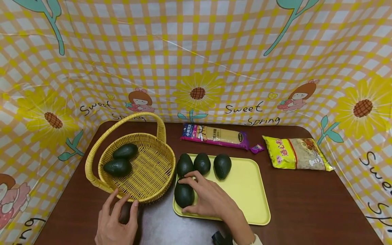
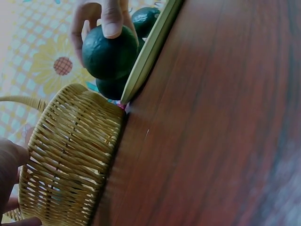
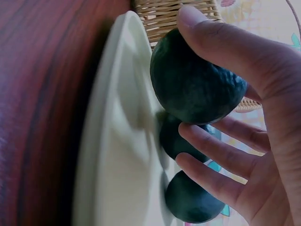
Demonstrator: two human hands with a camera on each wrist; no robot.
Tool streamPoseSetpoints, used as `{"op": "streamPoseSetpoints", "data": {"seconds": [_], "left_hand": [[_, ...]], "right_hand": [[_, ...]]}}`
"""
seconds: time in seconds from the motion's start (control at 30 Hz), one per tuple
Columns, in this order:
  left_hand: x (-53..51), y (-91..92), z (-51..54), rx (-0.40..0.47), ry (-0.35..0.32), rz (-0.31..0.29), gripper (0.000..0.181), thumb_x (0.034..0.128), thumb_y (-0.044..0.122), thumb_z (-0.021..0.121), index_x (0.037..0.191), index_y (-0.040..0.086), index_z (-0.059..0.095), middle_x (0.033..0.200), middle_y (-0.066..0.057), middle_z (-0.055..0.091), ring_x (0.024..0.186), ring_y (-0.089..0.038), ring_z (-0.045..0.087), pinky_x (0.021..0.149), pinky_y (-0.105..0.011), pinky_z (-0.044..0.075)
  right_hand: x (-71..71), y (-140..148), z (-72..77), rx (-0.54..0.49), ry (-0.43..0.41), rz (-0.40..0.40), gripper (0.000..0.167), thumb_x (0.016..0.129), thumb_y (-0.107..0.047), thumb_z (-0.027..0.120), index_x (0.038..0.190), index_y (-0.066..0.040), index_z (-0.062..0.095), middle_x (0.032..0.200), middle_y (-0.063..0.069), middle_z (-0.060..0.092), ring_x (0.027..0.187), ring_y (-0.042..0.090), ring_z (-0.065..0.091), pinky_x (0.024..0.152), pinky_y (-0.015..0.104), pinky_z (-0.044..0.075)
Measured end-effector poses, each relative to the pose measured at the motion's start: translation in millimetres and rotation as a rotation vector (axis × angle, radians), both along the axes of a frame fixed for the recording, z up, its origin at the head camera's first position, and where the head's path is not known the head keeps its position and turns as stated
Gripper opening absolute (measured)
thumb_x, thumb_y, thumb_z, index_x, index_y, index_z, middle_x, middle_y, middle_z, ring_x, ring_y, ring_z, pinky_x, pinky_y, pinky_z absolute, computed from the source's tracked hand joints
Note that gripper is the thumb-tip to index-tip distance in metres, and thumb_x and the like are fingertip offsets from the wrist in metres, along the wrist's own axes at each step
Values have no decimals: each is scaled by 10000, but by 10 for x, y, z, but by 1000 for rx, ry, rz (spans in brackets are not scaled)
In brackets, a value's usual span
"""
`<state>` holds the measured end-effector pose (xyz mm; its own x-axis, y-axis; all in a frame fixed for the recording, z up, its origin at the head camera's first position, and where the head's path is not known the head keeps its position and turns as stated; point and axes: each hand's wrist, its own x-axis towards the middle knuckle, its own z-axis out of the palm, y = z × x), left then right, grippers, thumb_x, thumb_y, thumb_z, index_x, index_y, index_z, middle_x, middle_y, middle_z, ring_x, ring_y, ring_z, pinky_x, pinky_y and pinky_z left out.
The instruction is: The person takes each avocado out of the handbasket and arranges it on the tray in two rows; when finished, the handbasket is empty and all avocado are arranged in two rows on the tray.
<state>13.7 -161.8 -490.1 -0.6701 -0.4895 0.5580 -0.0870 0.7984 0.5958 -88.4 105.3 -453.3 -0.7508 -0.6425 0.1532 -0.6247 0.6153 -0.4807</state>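
Yellow-checked cloth (image 1: 214,41) with sunflowers wraps around a dark brown table (image 1: 315,207). Starting with the head cam: wicker basket (image 1: 153,170) on the left, with a pair of avocados (image 1: 117,167) sitting in its left side. Just right of it is a yellow tray (image 1: 245,194) with three more avocados (image 1: 222,166) along the far edge. Right hand (image 1: 211,195) has its thumb and fingers around another one, the held avocado (image 1: 184,196), over the tray's near left part. Left hand (image 1: 116,221) is at the basket's near rim, fingers loosely spread. Far side has a purple noodle packet (image 1: 215,136), a small purple wrapper (image 1: 257,148) and, further right, a yellow packet (image 1: 298,153).

Left wrist cam: left fingertips are touching the wicker, and the right thumb is pressed on the held avocado.

Right wrist cam: same grip up close, thumb on the near side, two avocados behind. Can't tell if the held one touches the tray.
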Motion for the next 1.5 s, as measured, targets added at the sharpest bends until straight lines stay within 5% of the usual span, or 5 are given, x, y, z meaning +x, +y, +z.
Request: {"op": "streamPoseSetpoints", "data": {"seconds": [0.63, 1.17, 1.5], "left_hand": [[-10, 1, 6, -1, -3, -2, 296, 846, 214, 944, 1099, 111, 830, 1382, -132, 695, 975, -420, 665, 663, -657, 538], [-1, -6, 2, 2, -12, -3, 299, 851, 216, 942, 1113, 123, 831, 1391, -120, 690, 998, -417, 668, 676, -656, 546], [3, -5, 16, 5, -26, 1, 292, 864, 240, 931, 1110, 117, 832, 1387, -122, 692, 993, -416, 674, 675, -657, 551]], "right_hand": [[47, -5, -128, -7, 4, 13, 785, 789, -513, 966, 1457, -284, 623, 1465, -13, 557, 966, 121, 713, 796, 314, 588], [6, 62, -100, 14, 174, 27, 895, 706, -621, 976, 1466, -299, 628, 1458, -18, 597, 1178, 181, 687, 972, 417, 584], [-9, 74, -38, 16, 164, 19, 832, 744, -554, 980, 1458, -289, 645, 1483, 0, 595, 1175, 180, 700, 816, 394, 612]]}}
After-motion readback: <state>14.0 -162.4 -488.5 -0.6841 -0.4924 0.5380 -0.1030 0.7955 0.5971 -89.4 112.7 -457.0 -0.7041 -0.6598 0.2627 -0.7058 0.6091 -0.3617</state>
